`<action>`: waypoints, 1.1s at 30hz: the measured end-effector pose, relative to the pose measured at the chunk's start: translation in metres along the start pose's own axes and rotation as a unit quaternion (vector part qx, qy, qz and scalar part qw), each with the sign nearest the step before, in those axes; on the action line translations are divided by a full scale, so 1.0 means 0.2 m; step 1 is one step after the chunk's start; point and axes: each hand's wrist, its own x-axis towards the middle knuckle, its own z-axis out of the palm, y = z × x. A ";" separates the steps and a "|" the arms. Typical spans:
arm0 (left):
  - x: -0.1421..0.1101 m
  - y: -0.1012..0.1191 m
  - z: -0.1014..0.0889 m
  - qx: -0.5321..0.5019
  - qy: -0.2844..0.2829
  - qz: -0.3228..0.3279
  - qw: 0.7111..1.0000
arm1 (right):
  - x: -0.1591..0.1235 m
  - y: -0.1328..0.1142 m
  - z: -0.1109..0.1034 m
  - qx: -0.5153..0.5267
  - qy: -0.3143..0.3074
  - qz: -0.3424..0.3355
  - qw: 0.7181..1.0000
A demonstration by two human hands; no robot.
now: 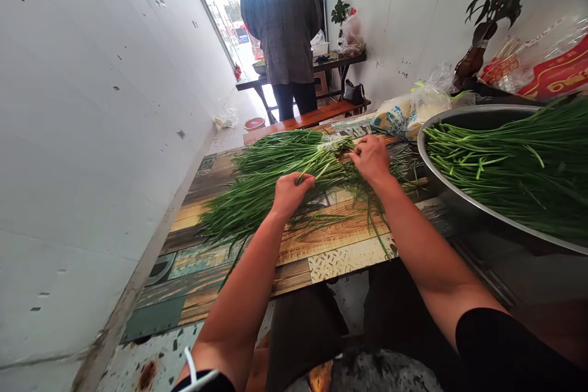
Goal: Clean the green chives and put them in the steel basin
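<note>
A large bundle of garlic chives (275,171) lies on the wood-patterned table (294,245), its leaves toward the left and its pale stem ends toward the right. My left hand (291,191) is closed in a pinch on chive stalks at the near side of the bundle. By the stem ends, my right hand (373,158) has its fingers pressed together; what is between them is too small to tell. Loose trimmings (362,190) lie under and beside my right hand. Several stray leaves (316,220) are spread toward the table's near edge.
At the right, a big metal basin (468,187) holds many more chives. Plastic bags (404,113) and a potted plant (482,37) stand behind it. A person (282,18) stands with their back to me beyond an orange bench (316,117). A white wall (82,135) runs along the left.
</note>
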 end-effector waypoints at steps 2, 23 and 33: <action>0.00 0.00 0.00 0.002 0.000 0.001 1.000 | 0.02 0.07 -0.01 -0.027 -0.012 0.043 0.999; 0.00 0.00 0.01 -0.002 0.003 -0.002 1.000 | 0.07 0.18 -0.10 0.049 -0.039 0.133 0.989; -0.01 0.01 0.00 0.029 0.004 0.012 0.999 | 0.09 0.17 -0.05 0.074 -0.084 -0.016 0.994</action>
